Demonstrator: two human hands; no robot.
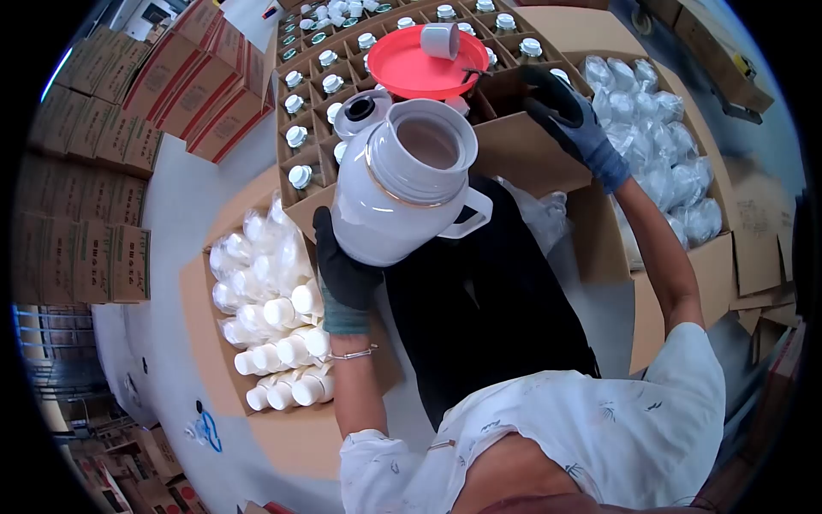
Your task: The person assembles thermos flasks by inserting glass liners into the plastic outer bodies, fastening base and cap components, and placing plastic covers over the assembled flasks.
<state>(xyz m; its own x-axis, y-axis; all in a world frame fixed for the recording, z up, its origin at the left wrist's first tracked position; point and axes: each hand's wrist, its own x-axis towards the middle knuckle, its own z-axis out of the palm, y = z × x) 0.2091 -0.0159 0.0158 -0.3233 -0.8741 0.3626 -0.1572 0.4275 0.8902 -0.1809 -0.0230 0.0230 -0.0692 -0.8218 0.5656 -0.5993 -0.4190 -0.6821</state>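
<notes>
My left hand [349, 278], in a dark glove, is wrapped round the lower left side of a white thermos jug [377, 201]. The jug is tilted, with its wide mouth uncovered and its handle [473, 214] to the right. Behind its rim shows a white round part with a black ring [360, 109]; whether it is joined to the jug I cannot tell. Gloved too, my right hand [569, 124] is at the near right corner of the divided carton, thumb and fingers apart, with nothing visible in it. A red plate [402, 64] carrying a white cup [439, 40] rests on that carton.
The divided carton [295, 193] holds several white-capped containers. Left of my legs stands an open box [244, 398] of white bottle-shaped pieces, some bagged. Another box [685, 274] at the right holds clear-bagged pieces. Stacked cartons [81, 248] line the left side.
</notes>
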